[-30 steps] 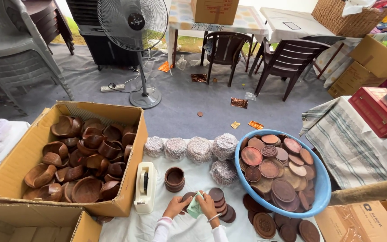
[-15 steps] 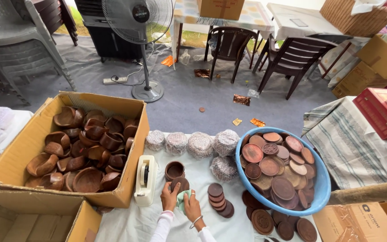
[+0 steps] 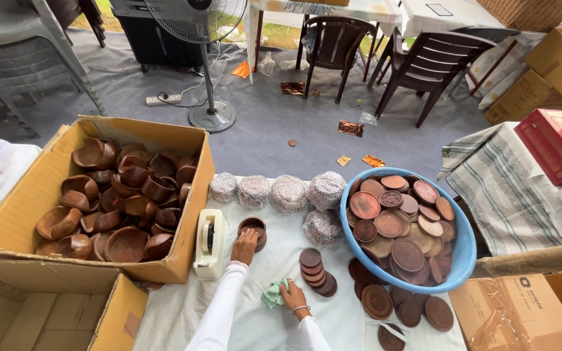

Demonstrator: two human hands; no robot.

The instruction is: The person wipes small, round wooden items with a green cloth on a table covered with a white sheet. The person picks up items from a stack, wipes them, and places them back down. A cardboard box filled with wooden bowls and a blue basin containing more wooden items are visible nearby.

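Now, from the head view, our left hand (image 3: pixel 244 246) has reached forward since a second ago, when both hands worked the cloth together; its fingers curl onto the stacked bowls (image 3: pixel 254 229) beside the tape dispenser (image 3: pixel 209 243). Our right hand (image 3: pixel 292 296) pins the green cloth (image 3: pixel 272 294) to the tabletop (image 3: pixel 255 305), its grip pressed down on it. How firmly the left clasps the bowls, we cannot tell; our forearms are cut off below.
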